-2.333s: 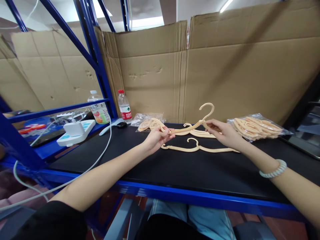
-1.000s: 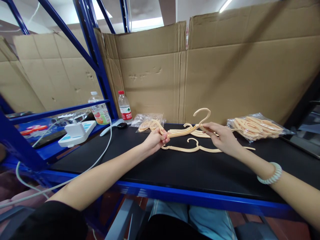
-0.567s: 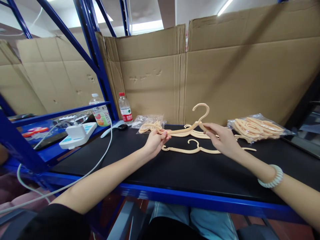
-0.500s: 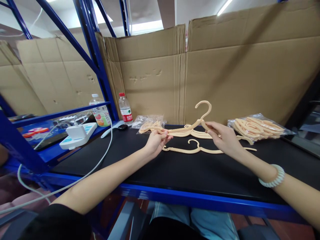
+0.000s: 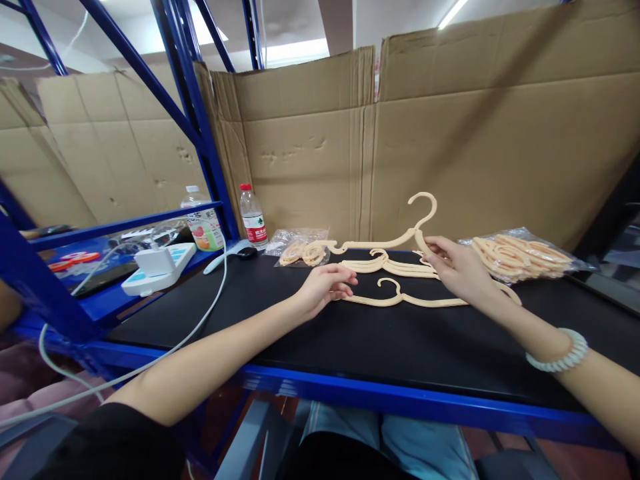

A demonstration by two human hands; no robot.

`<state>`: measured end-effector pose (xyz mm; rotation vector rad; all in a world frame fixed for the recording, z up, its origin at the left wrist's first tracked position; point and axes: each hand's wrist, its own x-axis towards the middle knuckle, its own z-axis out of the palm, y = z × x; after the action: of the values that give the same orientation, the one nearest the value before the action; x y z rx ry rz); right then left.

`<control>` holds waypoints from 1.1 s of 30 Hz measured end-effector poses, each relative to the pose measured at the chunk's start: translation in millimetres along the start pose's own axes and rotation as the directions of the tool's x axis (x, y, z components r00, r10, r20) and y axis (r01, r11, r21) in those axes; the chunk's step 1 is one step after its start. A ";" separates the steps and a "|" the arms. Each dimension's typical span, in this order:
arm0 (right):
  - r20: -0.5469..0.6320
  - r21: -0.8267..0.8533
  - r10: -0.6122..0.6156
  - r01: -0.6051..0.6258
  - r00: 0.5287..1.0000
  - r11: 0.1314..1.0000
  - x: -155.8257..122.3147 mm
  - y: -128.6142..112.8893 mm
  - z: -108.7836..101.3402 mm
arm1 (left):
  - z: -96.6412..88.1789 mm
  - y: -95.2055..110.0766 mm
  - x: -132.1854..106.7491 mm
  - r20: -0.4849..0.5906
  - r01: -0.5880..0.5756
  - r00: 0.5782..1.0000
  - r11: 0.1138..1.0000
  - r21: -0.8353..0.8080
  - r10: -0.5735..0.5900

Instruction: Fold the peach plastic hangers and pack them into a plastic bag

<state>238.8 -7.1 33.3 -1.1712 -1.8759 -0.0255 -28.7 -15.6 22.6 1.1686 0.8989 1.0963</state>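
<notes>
My right hand pinches a peach plastic hanger near its hook and holds it above the black shelf top. The hook points up and the left arm reaches toward the bags. My left hand rests on the shelf top with loosely curled fingers that hold nothing, its fingertips by the left end of a flat-lying hanger. More hangers lie stacked just behind that one.
A clear bag of peach parts lies at the right, a smaller bag at the back left. Two bottles, a white power strip and a white cable are at the left. Cardboard walls stand behind.
My left hand let go of the raised hanger's left arm and dropped to the shelf top. My right hand carried the hanger up and slightly right.
</notes>
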 end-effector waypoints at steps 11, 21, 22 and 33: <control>0.604 0.008 0.054 -0.074 0.795 0.997 -4.2 -8.9 -8.4 | -25.5 16.8 9.3 -0.005 -0.520 0.728 0.557 0.648 0.686; 0.695 -0.116 0.101 -0.028 0.712 0.993 -14.3 -16.8 -0.6 | -10.1 5.6 -3.9 0.639 -0.691 0.717 0.164 0.704 0.278; 0.698 -0.113 0.097 -0.024 0.709 0.993 -14.7 -16.4 0.3 | -9.1 6.1 -5.4 0.655 -0.698 0.713 0.159 0.699 0.249; 0.733 -0.219 0.110 0.080 0.671 0.972 -12.6 -13.0 -7.8 | -13.9 4.0 -3.7 0.688 -0.706 0.708 0.160 0.689 0.161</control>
<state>236.4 -26.6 34.6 -1.5048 -2.6413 0.2978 -43.5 -15.6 24.0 2.7909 0.7641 0.5369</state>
